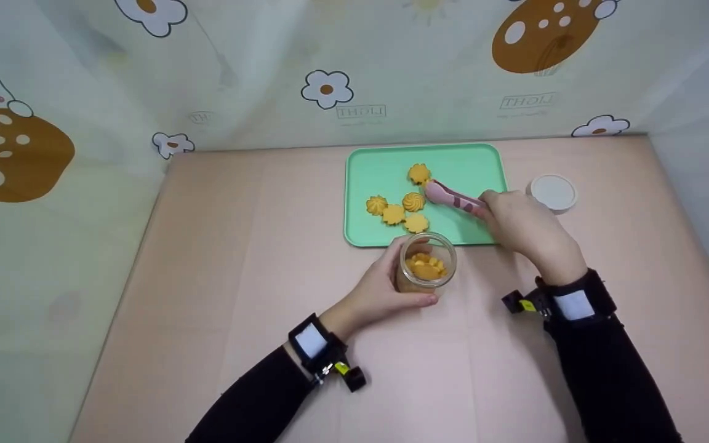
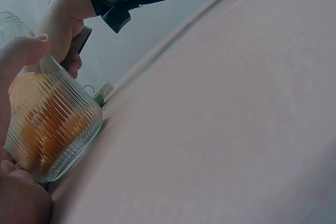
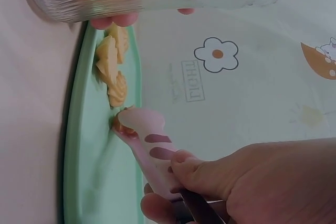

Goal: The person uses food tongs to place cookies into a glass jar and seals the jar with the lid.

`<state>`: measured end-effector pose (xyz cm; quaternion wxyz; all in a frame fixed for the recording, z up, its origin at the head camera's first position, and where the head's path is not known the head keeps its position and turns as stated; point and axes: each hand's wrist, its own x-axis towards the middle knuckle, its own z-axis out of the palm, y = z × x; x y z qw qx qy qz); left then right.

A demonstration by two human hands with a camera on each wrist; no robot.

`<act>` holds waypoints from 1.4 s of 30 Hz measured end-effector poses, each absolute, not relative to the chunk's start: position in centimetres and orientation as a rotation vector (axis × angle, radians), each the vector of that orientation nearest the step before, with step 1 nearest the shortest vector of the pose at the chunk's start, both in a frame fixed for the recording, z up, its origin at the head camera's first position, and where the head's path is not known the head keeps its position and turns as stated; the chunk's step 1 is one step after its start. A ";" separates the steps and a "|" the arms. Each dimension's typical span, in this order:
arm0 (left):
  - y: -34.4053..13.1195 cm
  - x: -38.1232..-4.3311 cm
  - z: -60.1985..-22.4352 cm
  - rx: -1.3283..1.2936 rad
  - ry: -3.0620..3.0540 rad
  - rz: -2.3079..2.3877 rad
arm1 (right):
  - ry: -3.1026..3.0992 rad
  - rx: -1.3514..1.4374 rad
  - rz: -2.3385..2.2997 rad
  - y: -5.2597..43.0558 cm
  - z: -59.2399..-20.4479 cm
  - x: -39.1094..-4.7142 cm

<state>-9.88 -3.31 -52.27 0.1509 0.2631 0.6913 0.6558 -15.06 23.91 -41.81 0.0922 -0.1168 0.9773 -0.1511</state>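
My left hand [image 1: 385, 289] grips a ribbed glass jar [image 2: 79, 108] standing in front of the tray; several yellow cookies [image 1: 426, 266] lie in its lower part. My right hand [image 1: 530, 231] holds pink tongs [image 1: 453, 197] over the green tray [image 1: 465, 231]. In the right wrist view, a cookie [image 3: 125, 125] shows between the tips of the tongs, partly covered by them. Several more flower-shaped cookies [image 1: 393, 215], some swirled on top, lie on the left and middle of the tray.
A round white lid [image 1: 553, 192] lies on the pink tabletop [image 1: 256, 246] just right of the tray. Behind the table hangs a pale curtain [image 1: 256, 80] printed with flowers and rabbits. Each wrist wears a black strap with a small camera.
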 end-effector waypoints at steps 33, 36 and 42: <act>-3.2 -9.9 -52.3 0.755 2.002 1.876 | 2.914 -0.682 -0.584 26.7 -34.3 -9.8; -3.2 -9.9 -52.2 0.751 2.003 1.873 | 2.924 -0.713 -0.574 26.9 -33.8 -9.0; -3.3 -9.8 -52.1 0.744 2.018 1.864 | 3.003 -0.765 -0.566 27.2 -33.0 -7.3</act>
